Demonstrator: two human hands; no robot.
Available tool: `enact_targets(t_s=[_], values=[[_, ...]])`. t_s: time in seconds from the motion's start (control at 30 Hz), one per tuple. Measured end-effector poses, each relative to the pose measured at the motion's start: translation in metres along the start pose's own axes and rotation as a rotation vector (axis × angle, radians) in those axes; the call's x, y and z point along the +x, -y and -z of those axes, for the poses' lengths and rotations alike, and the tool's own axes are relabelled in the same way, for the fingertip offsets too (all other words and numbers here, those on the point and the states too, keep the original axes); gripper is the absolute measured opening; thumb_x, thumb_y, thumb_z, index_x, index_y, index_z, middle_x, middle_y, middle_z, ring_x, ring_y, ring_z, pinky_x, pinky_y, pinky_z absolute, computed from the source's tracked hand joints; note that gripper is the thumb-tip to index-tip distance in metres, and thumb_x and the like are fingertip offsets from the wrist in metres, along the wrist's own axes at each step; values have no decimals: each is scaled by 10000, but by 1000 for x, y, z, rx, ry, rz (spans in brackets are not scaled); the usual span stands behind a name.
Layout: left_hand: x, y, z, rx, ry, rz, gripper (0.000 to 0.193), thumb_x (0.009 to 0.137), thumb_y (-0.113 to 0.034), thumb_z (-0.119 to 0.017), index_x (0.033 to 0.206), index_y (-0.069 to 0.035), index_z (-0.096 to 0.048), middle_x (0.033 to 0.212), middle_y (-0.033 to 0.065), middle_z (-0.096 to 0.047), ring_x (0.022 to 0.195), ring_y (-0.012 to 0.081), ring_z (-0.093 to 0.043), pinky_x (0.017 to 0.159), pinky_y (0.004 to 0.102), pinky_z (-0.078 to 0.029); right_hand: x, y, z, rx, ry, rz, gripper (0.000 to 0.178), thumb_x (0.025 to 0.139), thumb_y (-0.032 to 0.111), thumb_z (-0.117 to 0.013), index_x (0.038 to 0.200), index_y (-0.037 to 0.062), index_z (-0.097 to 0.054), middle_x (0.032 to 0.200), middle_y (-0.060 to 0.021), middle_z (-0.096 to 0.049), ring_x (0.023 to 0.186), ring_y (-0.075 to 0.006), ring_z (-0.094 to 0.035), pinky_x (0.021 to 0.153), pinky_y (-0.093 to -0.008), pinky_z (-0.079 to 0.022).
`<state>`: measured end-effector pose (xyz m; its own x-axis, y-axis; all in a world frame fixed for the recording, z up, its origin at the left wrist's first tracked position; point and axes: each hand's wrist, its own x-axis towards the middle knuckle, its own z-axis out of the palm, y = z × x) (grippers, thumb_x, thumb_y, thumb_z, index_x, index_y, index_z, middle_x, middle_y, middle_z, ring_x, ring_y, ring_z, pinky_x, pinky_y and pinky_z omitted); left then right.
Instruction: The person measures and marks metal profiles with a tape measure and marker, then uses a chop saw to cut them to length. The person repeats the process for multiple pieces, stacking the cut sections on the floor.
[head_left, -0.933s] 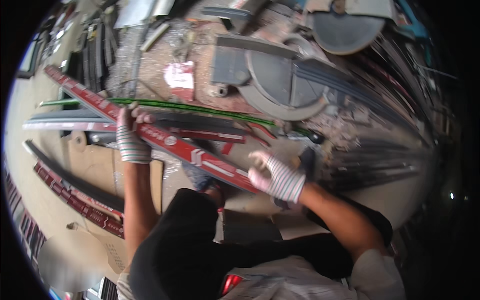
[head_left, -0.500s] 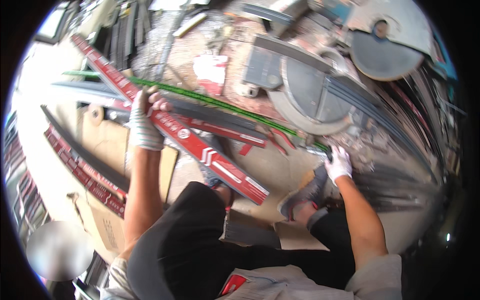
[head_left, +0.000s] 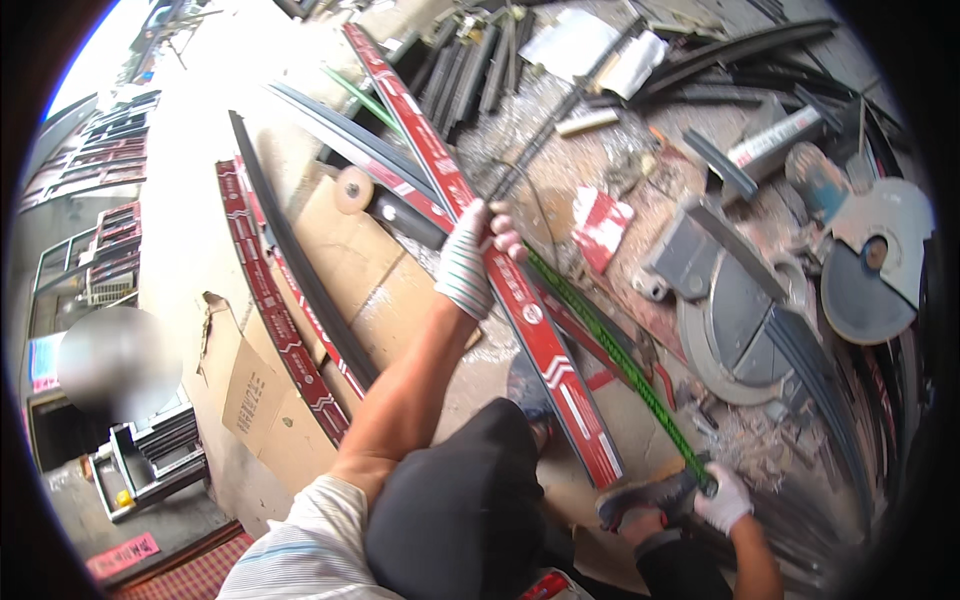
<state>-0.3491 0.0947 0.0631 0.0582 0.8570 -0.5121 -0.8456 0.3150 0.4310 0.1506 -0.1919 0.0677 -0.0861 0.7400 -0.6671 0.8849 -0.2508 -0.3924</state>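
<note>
Head view: my left hand (head_left: pixel 470 262), in a striped glove, is clamped on a long red bar (head_left: pixel 533 330). The bar crosses my grip aslant, with my fingertips curled up at its right edge; one length runs up and left beyond the hand, the other comes down toward my knees, and its near end is free of any hand.

My right hand (head_left: pixel 725 500), also gloved, is low at the right, its fingers closed about the near end of a green rod (head_left: pixel 612 345). How tightly they press I cannot tell. The rod lies to the right of the red bar and passes just beside my left fingertips.

The floor (head_left: pixel 195 230) is pale. At left, a brown cardboard sheet (head_left: pixel 250 400) lies flat, with a curved dark bar (head_left: pixel 290 235) and a red strip (head_left: pixel 265 300) across it. A tan roll (head_left: pixel 353 190) is near its upper edge. Red pliers (head_left: pixel 665 385) lie just right of the rod. Further right is a grey saw (head_left: pixel 735 330) with a round blade (head_left: pixel 870 290), scraps scattered about its base. At the far left of the room is a metal frame (head_left: pixel 150 450).
</note>
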Motion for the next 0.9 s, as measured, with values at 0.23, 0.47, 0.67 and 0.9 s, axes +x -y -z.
enact_targets(t_s=[0.23,0.47,0.67,0.9], values=[[-5,-9,0,66,-14,-121,268,1061,-366,-551,1037,-99,-563,762,-11,-502,621,131,-484,577,310,-468,-34,18,10,31,81,61,501,670,274,-748,1104,37,-673,1021,-224,-694,985,-396,-682,894,-432,-556],[0,-32,-7,82,13,-218,279,1065,-367,-540,1053,-89,-556,761,-4,-490,620,137,-470,582,316,-456,-29,49,22,62,-11,214,482,767,173,-748,1226,55,-660,968,-202,-688,882,-363,-679,795,-435,-559],[7,-17,16,32,-87,-133,263,1066,-378,-535,1013,-122,-557,743,-24,-492,608,114,-458,586,295,-453,-20,74,35,-33,-64,262,419,756,171,-729,1166,95,-682,901,-201,-670,840,-396,-651,757,-469,-544],[18,1,23,-53,-22,-102,289,1062,-376,-546,944,-114,-568,728,-16,-517,597,123,-479,553,307,-475,-26,123,62,-6,-35,268,417,752,166,-716,1165,111,-682,872,-190,-663,787,-391,-650,712,-469,-546]])
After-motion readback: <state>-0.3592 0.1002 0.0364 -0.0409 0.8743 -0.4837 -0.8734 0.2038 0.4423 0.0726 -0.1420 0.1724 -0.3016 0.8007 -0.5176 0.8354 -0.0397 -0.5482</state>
